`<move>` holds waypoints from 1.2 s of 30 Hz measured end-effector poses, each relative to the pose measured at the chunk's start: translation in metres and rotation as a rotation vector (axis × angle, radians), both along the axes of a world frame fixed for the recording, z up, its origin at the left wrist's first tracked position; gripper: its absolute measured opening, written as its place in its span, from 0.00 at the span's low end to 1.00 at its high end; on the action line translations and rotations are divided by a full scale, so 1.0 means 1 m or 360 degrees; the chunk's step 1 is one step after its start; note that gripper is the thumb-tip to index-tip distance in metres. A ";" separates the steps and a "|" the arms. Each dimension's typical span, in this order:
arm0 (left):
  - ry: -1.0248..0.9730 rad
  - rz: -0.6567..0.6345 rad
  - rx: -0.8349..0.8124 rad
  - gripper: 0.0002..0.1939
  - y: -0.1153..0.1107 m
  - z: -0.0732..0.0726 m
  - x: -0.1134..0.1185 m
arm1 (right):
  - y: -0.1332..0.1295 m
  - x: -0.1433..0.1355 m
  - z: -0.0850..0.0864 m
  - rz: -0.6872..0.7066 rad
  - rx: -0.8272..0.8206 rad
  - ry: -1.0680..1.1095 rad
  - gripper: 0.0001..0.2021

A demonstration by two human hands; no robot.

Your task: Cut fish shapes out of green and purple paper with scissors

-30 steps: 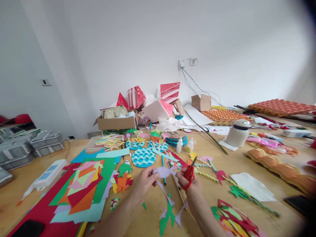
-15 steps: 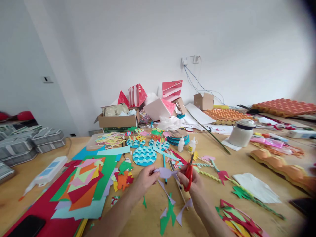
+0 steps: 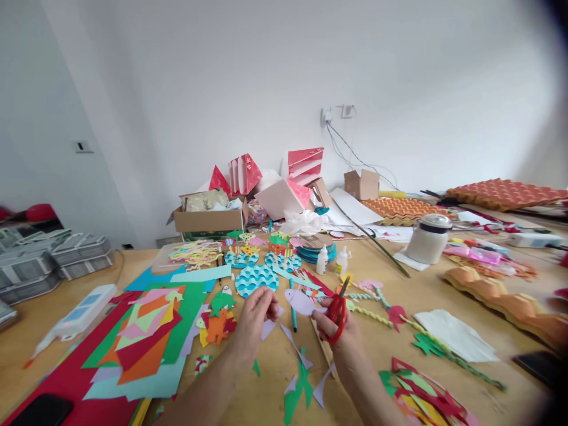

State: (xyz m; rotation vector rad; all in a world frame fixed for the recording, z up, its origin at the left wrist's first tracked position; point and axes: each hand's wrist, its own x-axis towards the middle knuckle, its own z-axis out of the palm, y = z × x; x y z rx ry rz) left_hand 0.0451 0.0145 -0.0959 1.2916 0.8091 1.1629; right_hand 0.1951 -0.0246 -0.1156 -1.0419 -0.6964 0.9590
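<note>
My right hand (image 3: 335, 331) holds red-handled scissors (image 3: 339, 316), blades pointing up, and pinches the tail end of a lilac paper fish (image 3: 302, 302). To the left of the fish, my left hand (image 3: 261, 310) has its fingers closed together near a lilac scrap (image 3: 268, 329); whether it grips that scrap is hard to make out. A blue pen (image 3: 293, 319) lies between the hands. Below them are thin lilac offcuts and a green paper scrap (image 3: 300, 387).
Coloured sheets (image 3: 146, 337), a glue gun (image 3: 80, 313) and a phone lie left. Orange and green cut-outs (image 3: 217, 326) sit beside my left hand. Behind are wavy blue discs (image 3: 256, 280) and glue bottles (image 3: 322, 260). At right: a white jar (image 3: 428, 239), tissue (image 3: 455, 334), braided cords.
My left hand has let go of the fish and moved left and slightly down. The fish now hangs from my right hand alone, its whole outline in view. The camera view has shifted slightly.
</note>
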 end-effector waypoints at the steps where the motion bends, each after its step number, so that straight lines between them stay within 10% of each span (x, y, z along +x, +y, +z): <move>1: -0.0054 -0.0024 -0.0029 0.17 -0.002 -0.001 0.002 | 0.000 -0.001 0.000 -0.0020 0.0010 0.0021 0.17; 5: -0.0058 -0.0339 -0.0149 0.19 -0.010 -0.005 0.019 | 0.001 -0.005 -0.003 -0.0076 0.0059 0.0069 0.18; 18: 0.0080 0.0010 -0.0065 0.09 0.000 0.010 0.015 | 0.002 -0.017 0.008 0.0202 0.0073 -0.0028 0.19; 36: 0.0580 -0.0339 0.0122 0.03 -0.005 0.010 0.009 | -0.011 -0.002 0.025 0.0462 -0.0009 -0.0125 0.17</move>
